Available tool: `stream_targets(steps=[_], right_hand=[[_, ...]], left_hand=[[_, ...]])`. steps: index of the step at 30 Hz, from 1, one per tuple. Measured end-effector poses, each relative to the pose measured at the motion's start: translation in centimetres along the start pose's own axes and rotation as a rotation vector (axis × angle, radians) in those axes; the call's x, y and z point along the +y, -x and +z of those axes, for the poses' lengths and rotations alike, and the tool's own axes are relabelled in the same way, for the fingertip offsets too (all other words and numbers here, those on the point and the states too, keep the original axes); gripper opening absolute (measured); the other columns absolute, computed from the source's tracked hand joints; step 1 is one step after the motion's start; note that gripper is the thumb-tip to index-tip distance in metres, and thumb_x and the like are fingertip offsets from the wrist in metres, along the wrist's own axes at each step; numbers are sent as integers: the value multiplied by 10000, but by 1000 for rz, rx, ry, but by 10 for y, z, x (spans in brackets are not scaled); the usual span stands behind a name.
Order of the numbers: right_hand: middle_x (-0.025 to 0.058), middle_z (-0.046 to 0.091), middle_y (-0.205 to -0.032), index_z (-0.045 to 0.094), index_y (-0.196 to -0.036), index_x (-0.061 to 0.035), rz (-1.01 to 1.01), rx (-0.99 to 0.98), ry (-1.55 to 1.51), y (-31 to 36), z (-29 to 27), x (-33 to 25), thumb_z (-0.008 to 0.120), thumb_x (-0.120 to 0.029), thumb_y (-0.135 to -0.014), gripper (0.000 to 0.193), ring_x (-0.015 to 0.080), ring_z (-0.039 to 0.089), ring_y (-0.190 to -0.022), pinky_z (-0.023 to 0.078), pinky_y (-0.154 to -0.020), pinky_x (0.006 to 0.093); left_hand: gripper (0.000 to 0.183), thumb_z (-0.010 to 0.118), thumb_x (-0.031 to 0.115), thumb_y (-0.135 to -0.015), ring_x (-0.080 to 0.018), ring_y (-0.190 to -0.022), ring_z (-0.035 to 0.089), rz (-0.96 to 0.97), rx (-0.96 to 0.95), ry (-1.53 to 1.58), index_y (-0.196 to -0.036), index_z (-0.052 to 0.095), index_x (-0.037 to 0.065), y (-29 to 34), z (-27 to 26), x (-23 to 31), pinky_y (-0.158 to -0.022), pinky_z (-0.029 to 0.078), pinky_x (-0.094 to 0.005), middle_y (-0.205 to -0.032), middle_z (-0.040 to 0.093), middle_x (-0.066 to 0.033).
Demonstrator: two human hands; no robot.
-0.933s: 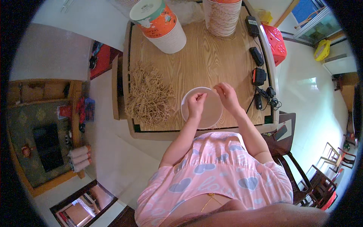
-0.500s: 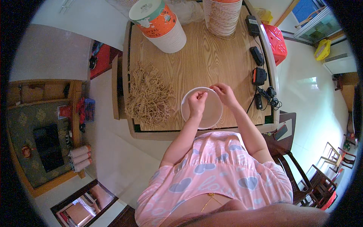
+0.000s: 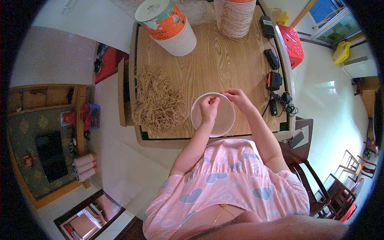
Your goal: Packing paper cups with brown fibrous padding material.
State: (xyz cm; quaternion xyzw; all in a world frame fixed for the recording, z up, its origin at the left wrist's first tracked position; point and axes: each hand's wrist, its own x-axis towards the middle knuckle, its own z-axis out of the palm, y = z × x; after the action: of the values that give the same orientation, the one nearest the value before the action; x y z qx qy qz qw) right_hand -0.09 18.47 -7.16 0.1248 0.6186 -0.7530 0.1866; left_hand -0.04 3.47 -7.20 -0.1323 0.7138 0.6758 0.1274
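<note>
Left of the round white tub lies a heap of tan cords. Beyond the tub, leftward, a stack of paper buckets shows dark lettering on orange. Over the tub, near its far edge, the left hand has fingertips pinched together; the right hand pinches at the tub's far-right edge. From here I can't tell whether either grips anything

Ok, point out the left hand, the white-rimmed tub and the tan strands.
Left hand (image 3: pixel 208 109), head view: back of hand.
White-rimmed tub (image 3: pixel 226 120), head view: bare inside.
Tan strands (image 3: pixel 157 102), head view: middle of heap.
</note>
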Motion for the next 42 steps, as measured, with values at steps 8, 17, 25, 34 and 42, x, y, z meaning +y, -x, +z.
stream_targets(steps=[8, 17, 25, 34, 42], right_hand=[[18, 610, -794, 596, -875, -16, -110, 29, 205, -12, 5, 7, 548, -201, -867, 191, 103, 527, -738, 442, -667, 270], [141, 593, -832, 551, -874, -21, -397, 252, 458, 2, 24, -23, 538, -122, -842, 107, 273, 576, -778, 455, -690, 340], [90, 561, -813, 535, -899, -18, -589, 266, 631, 18, 29, -25, 530, -64, -852, 65, 191, 552, -749, 443, -641, 278], [121, 563, -843, 523, -920, -23, -430, 301, 483, 46, 38, -28, 607, -96, -785, 175, 256, 550, -775, 458, -685, 334], [102, 540, -842, 522, -891, -58, -576, 185, 812, 50, 34, -28, 683, -113, -684, 268, 299, 521, -834, 427, -738, 397]], left_hand=[[141, 639, 74, -769, -87, -708, 544, 0, -12, 7, -897, 620, 20, 4, -4, 4, -670, 435, -228, -785, 614, -4], [365, 680, 95, -705, -293, -865, 552, 601, -65, -885, -1051, 565, 82, 12, -23, 76, -708, 463, -371, -908, 538, -92], [159, 639, 228, -739, -294, -706, 591, 541, -263, -1007, -750, 619, 71, -6, -17, 70, -585, 461, -416, -770, 580, -70], [85, 646, 114, -743, -142, -589, 564, 274, -260, -341, -753, 635, 31, -18, -23, 14, -547, 444, -279, -694, 623, -57], [46, 631, 67, -781, -68, -678, 546, 119, -307, -95, -809, 608, 39, -15, -23, 11, -620, 449, -219, -736, 599, 11]])
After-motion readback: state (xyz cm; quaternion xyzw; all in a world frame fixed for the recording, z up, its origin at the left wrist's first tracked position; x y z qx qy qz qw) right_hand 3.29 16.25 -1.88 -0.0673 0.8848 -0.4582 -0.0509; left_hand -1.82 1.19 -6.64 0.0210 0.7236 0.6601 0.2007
